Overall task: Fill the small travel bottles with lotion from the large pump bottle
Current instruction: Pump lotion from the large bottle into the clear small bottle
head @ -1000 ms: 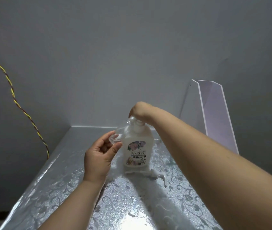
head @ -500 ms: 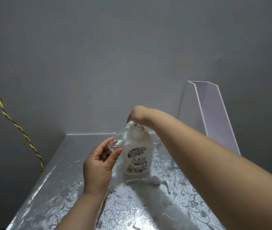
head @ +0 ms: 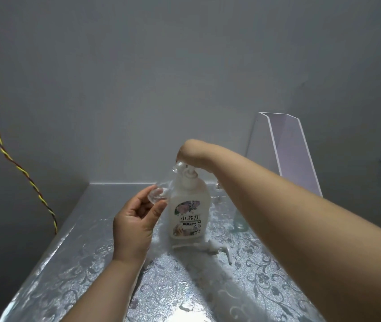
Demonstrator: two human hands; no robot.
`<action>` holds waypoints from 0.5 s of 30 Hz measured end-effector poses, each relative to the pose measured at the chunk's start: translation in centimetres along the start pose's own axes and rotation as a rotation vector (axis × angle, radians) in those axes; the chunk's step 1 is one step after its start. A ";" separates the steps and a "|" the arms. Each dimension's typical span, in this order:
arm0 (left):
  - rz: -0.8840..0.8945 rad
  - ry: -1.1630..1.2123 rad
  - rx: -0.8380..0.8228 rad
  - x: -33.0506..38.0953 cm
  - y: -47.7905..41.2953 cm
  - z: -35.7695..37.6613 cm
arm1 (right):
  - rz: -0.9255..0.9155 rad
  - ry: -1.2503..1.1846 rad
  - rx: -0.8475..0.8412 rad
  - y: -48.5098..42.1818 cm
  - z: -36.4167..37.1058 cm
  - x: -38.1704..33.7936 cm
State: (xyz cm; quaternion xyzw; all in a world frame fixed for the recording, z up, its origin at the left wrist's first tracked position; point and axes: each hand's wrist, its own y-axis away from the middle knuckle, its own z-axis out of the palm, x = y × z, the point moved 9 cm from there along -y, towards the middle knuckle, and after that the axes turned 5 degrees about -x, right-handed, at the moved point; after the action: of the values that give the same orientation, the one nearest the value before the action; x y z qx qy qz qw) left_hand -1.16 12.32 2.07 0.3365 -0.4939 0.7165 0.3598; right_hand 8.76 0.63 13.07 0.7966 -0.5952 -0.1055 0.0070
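The large white lotion bottle [head: 189, 212] with a flowered label stands on the silver patterned table [head: 87, 259]. My right hand [head: 190, 151] is bent down over its top and closed on the pump head [head: 181, 167], with its fingers hidden behind the wrist. My left hand [head: 136, 219] holds a small clear travel bottle [head: 158, 195] by its lower end. That bottle is tilted, its upper end just left of the pump's neck. A second clear bottle [head: 240, 225] stands to the right, partly hidden behind my right forearm.
A loose white pump with its tube [head: 210, 246] lies on the table in front of the large bottle. A folded white stand [head: 287, 154] leans at the back right. A yellow-red twisted cord [head: 22, 173] hangs at the left wall. The table's left edge drops off.
The view has tilted up, so everything sits lower in the picture. Both hands keep their places at the large bottle's top and the small clear bottle.
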 end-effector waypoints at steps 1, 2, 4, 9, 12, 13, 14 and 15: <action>0.002 -0.002 0.001 0.0 0.0 0.1 | 0.017 0.042 -0.025 -0.1 0.4 0.1; 0.000 -0.003 0.003 -0.2 0.0 0.0 | 0.014 0.083 -0.047 -0.2 0.8 -0.1; -0.006 -0.007 0.012 -0.4 0.0 -0.1 | 0.014 0.108 -0.073 -0.3 1.3 -0.1; -0.009 -0.030 0.027 -0.7 0.0 -0.6 | 0.059 0.125 -0.085 -0.2 1.9 0.1; -0.009 -0.029 0.028 -0.7 -0.2 -0.7 | 0.049 0.095 -0.049 -0.7 1.5 0.2; -0.005 -0.028 0.028 -0.6 -0.2 -0.6 | 0.047 0.099 -0.043 -0.4 1.2 0.1; -0.001 -0.021 0.031 -0.6 -0.2 -0.6 | 0.033 0.083 -0.033 -0.3 1.0 0.0; 0.003 -0.013 0.034 -0.5 -0.2 -0.6 | 0.028 0.056 -0.012 0.1 0.6 -0.1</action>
State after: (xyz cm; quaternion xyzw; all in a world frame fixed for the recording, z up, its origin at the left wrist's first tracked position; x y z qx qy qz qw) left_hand -0.78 12.87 1.57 0.3464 -0.4846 0.7231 0.3498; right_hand 8.54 0.75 12.55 0.7908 -0.6053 -0.0864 0.0300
